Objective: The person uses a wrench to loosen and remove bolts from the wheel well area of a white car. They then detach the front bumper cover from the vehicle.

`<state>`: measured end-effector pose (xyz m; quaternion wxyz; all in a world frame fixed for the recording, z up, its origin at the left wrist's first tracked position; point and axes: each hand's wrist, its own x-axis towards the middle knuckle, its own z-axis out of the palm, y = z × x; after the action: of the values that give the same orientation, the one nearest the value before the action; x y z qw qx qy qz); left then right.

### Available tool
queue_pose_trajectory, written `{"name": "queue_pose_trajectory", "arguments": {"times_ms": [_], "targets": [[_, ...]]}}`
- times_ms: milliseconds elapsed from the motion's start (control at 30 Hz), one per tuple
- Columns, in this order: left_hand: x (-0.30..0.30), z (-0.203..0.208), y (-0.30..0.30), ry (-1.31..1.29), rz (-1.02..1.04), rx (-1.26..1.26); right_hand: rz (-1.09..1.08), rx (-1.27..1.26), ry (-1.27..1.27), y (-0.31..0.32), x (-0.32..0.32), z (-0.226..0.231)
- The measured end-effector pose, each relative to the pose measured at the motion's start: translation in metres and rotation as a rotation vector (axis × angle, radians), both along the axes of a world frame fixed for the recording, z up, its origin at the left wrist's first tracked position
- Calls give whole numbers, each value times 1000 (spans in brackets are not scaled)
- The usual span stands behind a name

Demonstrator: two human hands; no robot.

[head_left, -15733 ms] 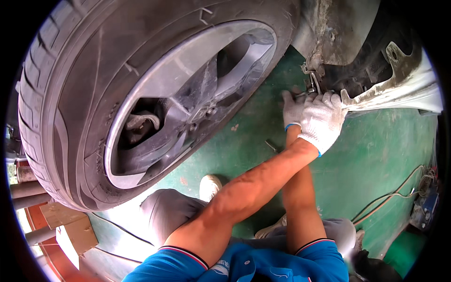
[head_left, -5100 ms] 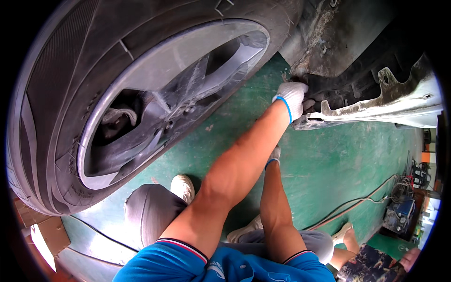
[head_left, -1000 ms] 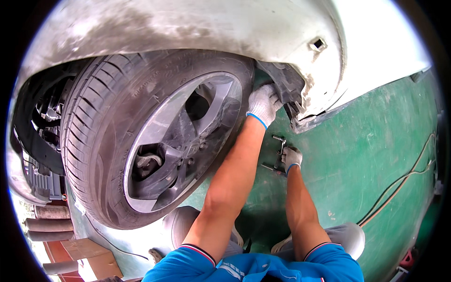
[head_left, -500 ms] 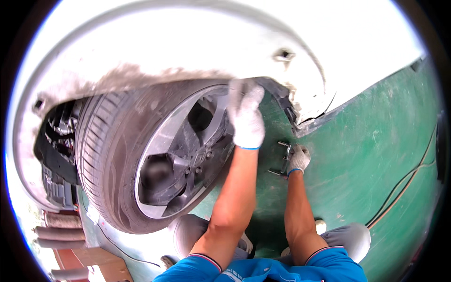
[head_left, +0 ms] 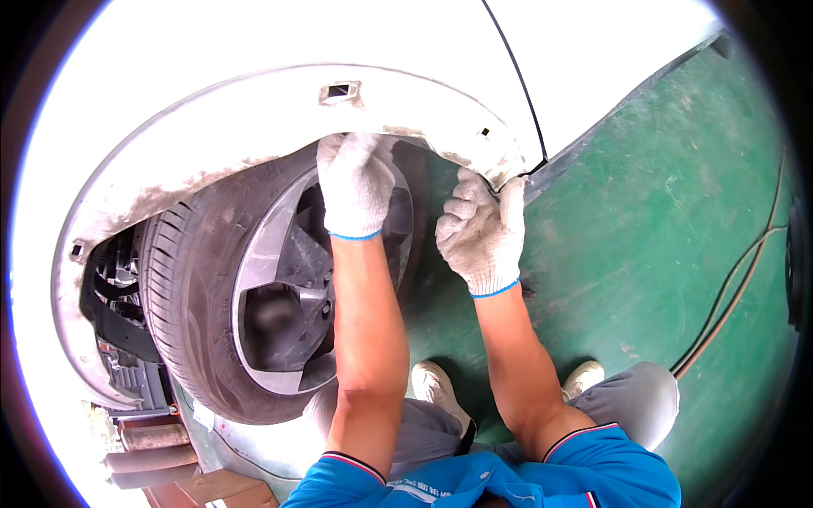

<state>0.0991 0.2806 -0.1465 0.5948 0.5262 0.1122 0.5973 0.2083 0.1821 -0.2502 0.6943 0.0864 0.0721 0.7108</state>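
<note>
Head view: the person sits or squats in front of a white car body [head_left: 254, 38], with both gloved hands raised to the wheel arch edge [head_left: 182, 190], which curves over the wheel and is smeared with brown grime. The left hand [head_left: 357, 186] is at the underside of this edge, in front of the wheel rim [head_left: 301, 254]; its fingers are bent and close together, but their tips are partly hidden, so I cannot tell whether they pinch the edge. The right hand [head_left: 483, 224] is turned palm toward the camera at the rear lower corner [head_left: 508, 168] of the arch. Its fingers are curled in, and its thumb points up, apart from them, with its tip at the corner; whether it presses there I cannot tell.

A rectangular hole [head_left: 339, 91] shows in the panel above the left hand, and a smaller dark hole [head_left: 485, 132] lies above the right. The tire [head_left: 199, 322] stands on the left, inside the arch. Green floor [head_left: 627, 220] spreads out on the right, where two hoses [head_left: 730, 300] run. A cardboard box [head_left: 224, 487] sits at the lower left.
</note>
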Motion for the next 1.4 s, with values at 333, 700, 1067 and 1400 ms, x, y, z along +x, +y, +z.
{"name": "queue_pose_trajectory", "arguments": {"times_ms": [333,700,1067,1400], "targets": [[-7,22,0,17,177,-108,-29,-271,141,10,6,-4],[3,34,12,-92,345,-124,57,-135,268,16,7,-13],[-19,38,9,222,400,-4,60,-164,192,7,11,-2],[-41,37,16,1653,1224,1002,96,31,113,7,25,-11]]}}
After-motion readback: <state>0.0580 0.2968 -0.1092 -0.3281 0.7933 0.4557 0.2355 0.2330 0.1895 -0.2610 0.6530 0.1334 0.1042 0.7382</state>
